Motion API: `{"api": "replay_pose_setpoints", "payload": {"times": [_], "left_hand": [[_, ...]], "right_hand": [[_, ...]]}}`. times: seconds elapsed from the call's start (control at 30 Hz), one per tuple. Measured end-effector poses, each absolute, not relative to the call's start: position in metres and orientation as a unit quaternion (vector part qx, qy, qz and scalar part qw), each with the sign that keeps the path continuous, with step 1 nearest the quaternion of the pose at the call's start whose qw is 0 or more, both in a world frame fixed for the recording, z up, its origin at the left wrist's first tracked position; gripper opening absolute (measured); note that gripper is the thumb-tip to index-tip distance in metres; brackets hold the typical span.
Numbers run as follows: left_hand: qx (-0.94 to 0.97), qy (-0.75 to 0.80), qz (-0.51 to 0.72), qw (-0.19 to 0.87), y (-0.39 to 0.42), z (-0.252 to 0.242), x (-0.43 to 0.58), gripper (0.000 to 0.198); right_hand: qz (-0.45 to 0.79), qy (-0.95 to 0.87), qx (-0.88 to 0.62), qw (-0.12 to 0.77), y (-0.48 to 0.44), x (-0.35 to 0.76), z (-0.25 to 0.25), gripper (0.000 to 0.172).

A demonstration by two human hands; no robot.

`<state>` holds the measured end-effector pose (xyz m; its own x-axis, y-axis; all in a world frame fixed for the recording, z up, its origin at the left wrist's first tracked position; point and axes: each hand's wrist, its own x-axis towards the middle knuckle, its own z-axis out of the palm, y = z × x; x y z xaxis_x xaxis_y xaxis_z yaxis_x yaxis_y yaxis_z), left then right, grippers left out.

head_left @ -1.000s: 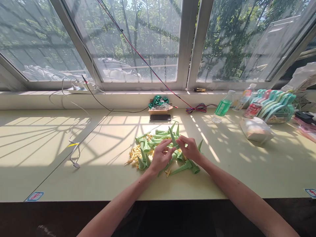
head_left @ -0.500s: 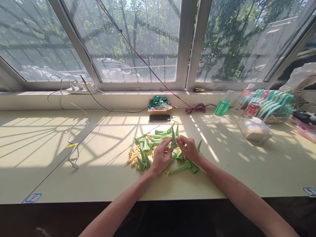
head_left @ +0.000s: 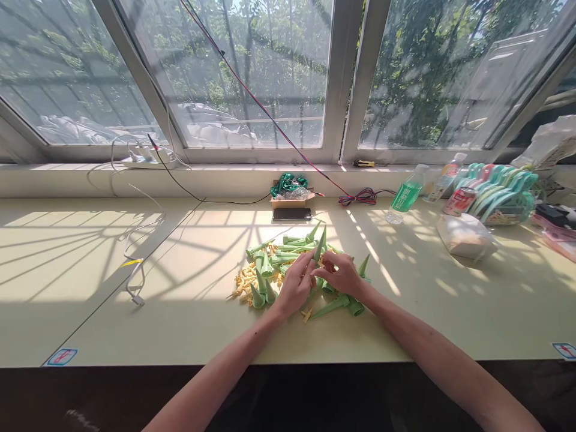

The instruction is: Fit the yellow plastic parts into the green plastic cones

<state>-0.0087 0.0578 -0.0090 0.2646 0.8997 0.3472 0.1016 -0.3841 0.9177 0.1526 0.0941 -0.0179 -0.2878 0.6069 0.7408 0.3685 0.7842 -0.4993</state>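
Note:
A heap of green cone-shaped plastic spikes (head_left: 288, 255) lies on the pale table (head_left: 180, 324), with several small yellow parts (head_left: 243, 282) at its left edge. My left hand (head_left: 294, 287) and my right hand (head_left: 342, 275) meet over the heap. Both pinch one green spike (head_left: 319, 249) that points up and away between them. The fingers of each hand are closed round its wide end. A small yellow piece shows at my right fingertips.
A phone (head_left: 291, 214) and a small box with green wire (head_left: 290, 191) sit behind the heap. A green bottle (head_left: 405, 197), a can (head_left: 459, 201), a white bag (head_left: 463, 236) and teal hangers (head_left: 504, 189) stand at the right. White cables (head_left: 135, 264) trail at the left.
The held spike has tilted a little to the right and my fingers have closed in tighter round its base. The heap has not moved.

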Motion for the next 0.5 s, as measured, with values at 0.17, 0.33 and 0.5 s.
{"api": "replay_pose_setpoints", "payload": {"times": [0.17, 0.33, 0.5], "left_hand": [[0.683, 0.368, 0.471, 0.419, 0.0581, -0.009, -0.0098, 0.043], [0.689, 0.363, 0.46, 0.427, 0.0589, -0.0091, -0.0107, 0.044], [0.686, 0.37, 0.457, 0.429, 0.0583, -0.0078, -0.011, 0.049]], "right_hand": [[0.116, -0.8, -0.303, 0.504, 0.0932, 0.1529, -0.0185, 0.048], [0.144, -0.805, -0.3, 0.491, 0.0915, 0.1534, -0.019, 0.041], [0.134, -0.808, -0.291, 0.495, 0.0893, 0.1536, -0.0158, 0.039]]}}
